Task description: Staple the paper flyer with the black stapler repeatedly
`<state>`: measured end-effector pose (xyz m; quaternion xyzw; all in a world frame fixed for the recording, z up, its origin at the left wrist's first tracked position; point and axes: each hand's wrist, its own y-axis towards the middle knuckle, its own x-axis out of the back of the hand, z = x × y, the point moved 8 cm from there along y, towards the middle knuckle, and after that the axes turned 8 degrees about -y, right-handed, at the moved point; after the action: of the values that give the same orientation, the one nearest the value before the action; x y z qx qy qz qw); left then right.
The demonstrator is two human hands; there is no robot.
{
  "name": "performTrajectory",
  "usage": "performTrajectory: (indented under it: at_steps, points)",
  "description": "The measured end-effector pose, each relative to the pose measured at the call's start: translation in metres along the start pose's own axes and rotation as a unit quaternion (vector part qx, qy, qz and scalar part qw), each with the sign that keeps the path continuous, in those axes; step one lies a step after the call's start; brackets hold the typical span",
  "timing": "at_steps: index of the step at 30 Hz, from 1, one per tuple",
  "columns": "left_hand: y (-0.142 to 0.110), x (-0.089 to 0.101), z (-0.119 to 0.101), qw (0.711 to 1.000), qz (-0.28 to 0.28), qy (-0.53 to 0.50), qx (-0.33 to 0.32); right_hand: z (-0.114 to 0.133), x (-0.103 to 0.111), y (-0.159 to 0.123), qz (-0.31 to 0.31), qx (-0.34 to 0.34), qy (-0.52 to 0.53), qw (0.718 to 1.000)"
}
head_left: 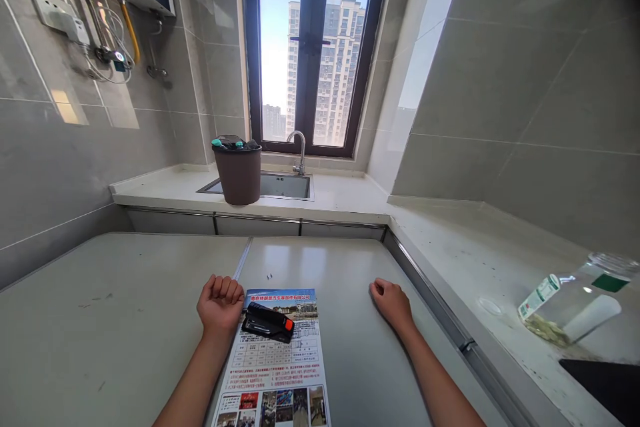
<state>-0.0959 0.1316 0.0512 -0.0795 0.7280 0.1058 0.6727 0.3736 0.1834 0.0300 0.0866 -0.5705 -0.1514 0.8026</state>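
My left hand (220, 303) rests on the grey table in a closed fist, fingers curled upward, with nothing visible in it. Right beside it lies a black stapler-like device (268, 322) with an orange-red part at one end. That device sits on a printed leaflet (276, 367) bearing Chinese text, a table and photos. My right hand (391, 303) is also closed in a fist on the table, apart from the leaflet, and shows nothing held. A few tiny dark pieces (269, 276) lie just beyond the leaflet's top edge, too small to name.
Beyond the table (150, 320), a brown bucket (237, 175) with things inside stands by the sink (285, 187) and its tap (301, 153). On the right counter (450, 233) a clear jar (575, 300) lies on its side near a dark flat object (605, 383).
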Motion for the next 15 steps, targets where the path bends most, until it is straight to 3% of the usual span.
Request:
performTrajectory:
  at_steps: [15]
  points:
    - [0.0024,0.0033,0.0032,0.999,0.0,0.045,0.004,0.0011,0.0006,0.0003,0.017,-0.006,0.021,1.0]
